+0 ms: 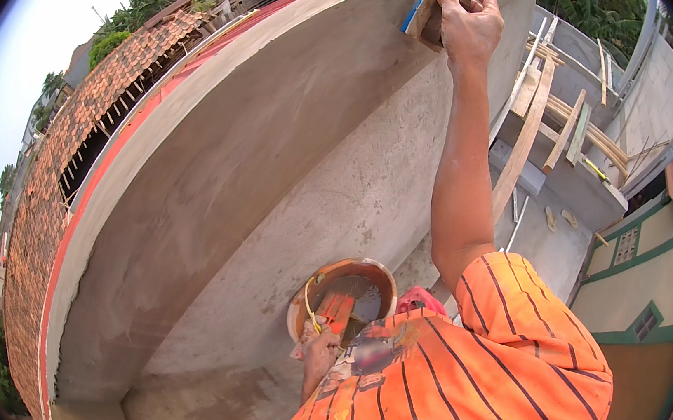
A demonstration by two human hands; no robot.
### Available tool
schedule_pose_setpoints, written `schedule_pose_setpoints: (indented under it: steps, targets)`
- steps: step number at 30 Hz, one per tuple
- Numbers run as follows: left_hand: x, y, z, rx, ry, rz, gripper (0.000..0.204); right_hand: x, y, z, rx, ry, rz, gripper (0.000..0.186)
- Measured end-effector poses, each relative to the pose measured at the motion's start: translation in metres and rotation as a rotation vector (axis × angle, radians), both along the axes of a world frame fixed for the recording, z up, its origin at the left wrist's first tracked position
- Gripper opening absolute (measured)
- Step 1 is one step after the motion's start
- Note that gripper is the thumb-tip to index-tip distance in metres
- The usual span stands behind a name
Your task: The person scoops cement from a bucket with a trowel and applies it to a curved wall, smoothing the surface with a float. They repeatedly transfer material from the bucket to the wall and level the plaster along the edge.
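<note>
My right hand (471, 25) is stretched up to the top of the plastered wall (273, 93). Its fingers are closed round the back of a plastering float (431, 2) with a blue edge, whose face lies at or against the wall near the rim. Low in front of me, my left hand (318, 351) closes on the thin yellow handle (309, 300) of a round bucket (384, 275), at the near side of its rim. Greyish water stands inside the bucket, with an orange tool or block (336, 309) partly in it. The fingertips of my left hand are partly hidden.
The upper wall band looks darker and damp; the lower part is paler. Beyond the wall lies a tiled roof (85, 114). To the right below are wooden planks (538, 121), a pair of sandals (560, 218) on a floor, and a green-framed wall (642, 266).
</note>
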State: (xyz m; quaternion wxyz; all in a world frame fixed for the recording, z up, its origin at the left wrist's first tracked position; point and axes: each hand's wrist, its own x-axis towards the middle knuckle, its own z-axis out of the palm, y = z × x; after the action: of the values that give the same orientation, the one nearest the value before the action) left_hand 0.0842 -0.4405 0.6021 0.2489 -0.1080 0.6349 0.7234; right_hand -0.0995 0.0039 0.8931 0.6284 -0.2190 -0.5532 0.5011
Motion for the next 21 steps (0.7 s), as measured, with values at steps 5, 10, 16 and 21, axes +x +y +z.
schedule_pose_setpoints:
  steps: [5, 10, 16, 21]
  targets:
    - [0.002, -0.002, 0.001, -0.007, -0.015, 0.001, 0.033, -0.022, 0.016, -0.001, 0.085, -0.012, 0.051, 0.05]
    - [0.001, -0.001, 0.002, -0.01, -0.023, 0.004, 0.034, -0.017, 0.03, 0.0, 0.124, -0.189, -0.112, 0.049]
    - [0.002, -0.003, 0.001, -0.012, -0.039, 0.003, 0.034, 0.0, 0.007, -0.007, 0.229, -0.294, -0.473, 0.049]
    - [0.004, -0.006, 0.001, -0.01, -0.049, 0.009, 0.034, -0.005, -0.017, -0.003, 0.464, -0.243, -0.573, 0.046]
